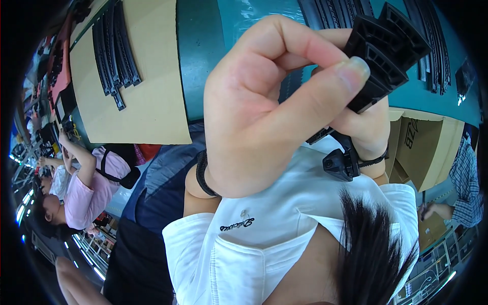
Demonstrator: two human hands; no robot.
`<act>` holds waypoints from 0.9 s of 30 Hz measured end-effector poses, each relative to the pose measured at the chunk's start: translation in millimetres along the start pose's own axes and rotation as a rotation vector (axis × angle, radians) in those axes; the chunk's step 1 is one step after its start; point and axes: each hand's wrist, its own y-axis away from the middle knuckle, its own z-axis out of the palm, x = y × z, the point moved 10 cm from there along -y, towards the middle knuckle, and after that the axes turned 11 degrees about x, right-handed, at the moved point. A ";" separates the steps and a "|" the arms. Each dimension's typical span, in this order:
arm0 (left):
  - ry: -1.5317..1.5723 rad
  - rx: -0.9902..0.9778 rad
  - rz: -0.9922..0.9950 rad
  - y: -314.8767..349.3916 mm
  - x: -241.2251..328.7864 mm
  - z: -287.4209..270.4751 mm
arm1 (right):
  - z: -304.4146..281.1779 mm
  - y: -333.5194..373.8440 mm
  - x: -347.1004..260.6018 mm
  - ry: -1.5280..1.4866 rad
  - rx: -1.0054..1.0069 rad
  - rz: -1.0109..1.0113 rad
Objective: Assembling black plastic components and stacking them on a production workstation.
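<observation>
Close in front of me, my left hand point(249, 107) is closed, with its thumb and bent fingers pinching a black ribbed plastic part point(389, 48). The part is held up and tilted, showing open ribs and stepped edges. Behind it, my right hand point(368, 124) closes round the lower portion of the same part; most of its fingers are hidden by the part and my left hand. A dark piece shows below, between the two hands, but I cannot tell whether it belongs to the same part. A small black camera point(336, 163) is strapped at my right wrist.
Long black plastic strips point(114, 48) lie on a cardboard sheet point(152, 91) at left. More black strips point(338, 12) are on the green table point(201, 56), with another bundle point(434, 56) far right. An open cardboard box point(427, 152) stands right. Co-workers point(91, 188) sit left; a checked sleeve point(465, 183) shows right.
</observation>
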 end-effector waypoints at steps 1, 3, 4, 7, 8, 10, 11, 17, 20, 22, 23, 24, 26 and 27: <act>0.000 0.008 -0.002 -0.1 -0.4 0.2 | 0.2 -0.5 0.3 0.000 0.001 -0.001; -0.001 0.014 -0.003 -1.0 -1.7 -0.3 | 0.8 -2.1 -0.6 -0.030 0.011 -0.016; -0.013 -0.006 0.012 -1.5 -1.6 0.5 | 0.1 -2.7 -1.0 -0.044 0.017 -0.023; -0.039 -0.039 0.048 -0.4 2.1 2.2 | 0.3 -2.2 -1.5 -0.028 0.007 -0.034; -0.039 -0.025 0.051 -0.3 2.5 1.7 | 0.5 -1.9 -1.9 -0.019 0.003 -0.040; -0.039 0.001 0.056 -0.4 2.9 0.5 | 0.6 -1.8 -1.9 -0.008 0.001 -0.035; -0.039 0.000 0.057 -0.4 3.0 0.5 | 0.6 -1.9 -1.5 0.003 0.001 -0.030; -0.043 0.010 0.052 0.4 3.5 -0.3 | 1.8 -1.1 -0.9 -0.018 0.024 -0.004; -0.052 0.018 0.056 0.0 3.2 -0.6 | 2.1 -0.3 -4.3 -0.002 0.036 -0.024; -0.064 0.025 0.070 -0.5 3.4 -1.0 | 1.3 -0.9 -3.2 -0.001 0.035 -0.022; -0.064 0.025 0.069 -0.7 2.8 -0.8 | 0.6 -1.3 -2.4 0.001 0.033 -0.019; -0.056 0.026 0.064 -1.1 1.9 -0.7 | -0.1 -1.8 -1.8 0.003 0.033 -0.017; -0.041 0.030 0.058 0.3 2.4 -1.4 | 1.0 -0.5 -3.2 0.010 0.033 -0.019; -0.041 0.029 0.059 0.6 2.4 -1.7 | 1.4 0.0 -4.1 0.017 0.035 -0.021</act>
